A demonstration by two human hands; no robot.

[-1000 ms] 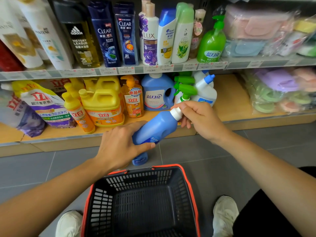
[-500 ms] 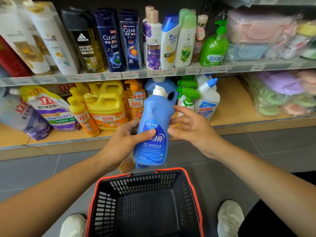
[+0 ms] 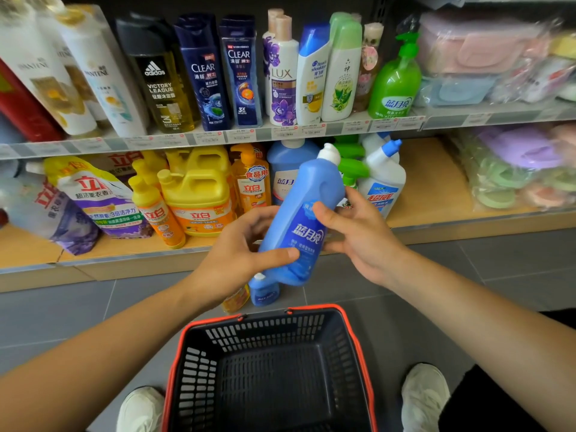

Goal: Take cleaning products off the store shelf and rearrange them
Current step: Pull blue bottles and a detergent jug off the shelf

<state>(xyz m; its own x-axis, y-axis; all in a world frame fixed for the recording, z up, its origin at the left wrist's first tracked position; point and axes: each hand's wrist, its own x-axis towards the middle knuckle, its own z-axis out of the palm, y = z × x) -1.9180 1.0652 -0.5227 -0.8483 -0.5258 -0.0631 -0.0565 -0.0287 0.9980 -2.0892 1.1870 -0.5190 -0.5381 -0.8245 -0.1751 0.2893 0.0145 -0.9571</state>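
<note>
The left hand (image 3: 237, 254) grips the lower part of the blue bottle (image 3: 305, 219), thumb across the front and fingers curled behind. The right hand (image 3: 358, 235) holds it higher up, thumb on the label and fingers loosely round the far side. The bottle is in the air in front of the lower shelf, tilted with its white cap up and to the right.

Nearest, below the hands, a dark basket (image 3: 280, 335) with a red rim sits on the grey floor between two pale shoes (image 3: 425, 391). Just beyond its far edge a small blue bottle (image 3: 265, 291) and an orange bottle (image 3: 235, 299) stand on the floor.

Behind, the lower shelf (image 3: 430, 182) carries yellow jugs (image 3: 199, 194) and a white bottle with a blue cap (image 3: 383, 179). The upper shelf (image 3: 187, 140) holds shampoo bottles and a green pump bottle (image 3: 394, 85).
</note>
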